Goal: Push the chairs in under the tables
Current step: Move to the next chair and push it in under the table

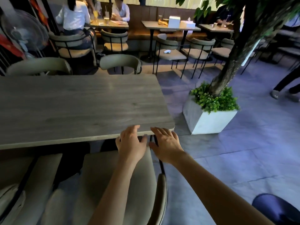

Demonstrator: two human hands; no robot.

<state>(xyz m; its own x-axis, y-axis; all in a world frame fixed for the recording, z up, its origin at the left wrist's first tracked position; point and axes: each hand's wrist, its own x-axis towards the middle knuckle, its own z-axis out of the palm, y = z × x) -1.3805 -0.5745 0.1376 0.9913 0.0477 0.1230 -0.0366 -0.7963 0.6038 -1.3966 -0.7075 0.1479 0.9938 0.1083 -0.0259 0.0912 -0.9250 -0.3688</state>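
Note:
A grey wood-grain table [78, 103] fills the left middle of the head view. Right below me stands a beige cushioned chair [103, 181] with a black metal frame, its seat front partly under the table's near edge. My left hand [130, 143] hovers with fingers spread over the seat's front right corner, at the table edge. My right hand [167, 143] is beside it, fingers spread, by the chair's black frame rod; I cannot tell whether it touches. A second beige chair [32, 179] stands to the left. Two more chairs [121, 62] sit tucked in on the table's far side.
A white square planter [209, 120] with a tree stands on the tiled floor to the right of the table. Behind are more tables and chairs, with people seated at the back left. A walking person's legs [285, 88] show at the right edge. A fan [24, 30] stands far left.

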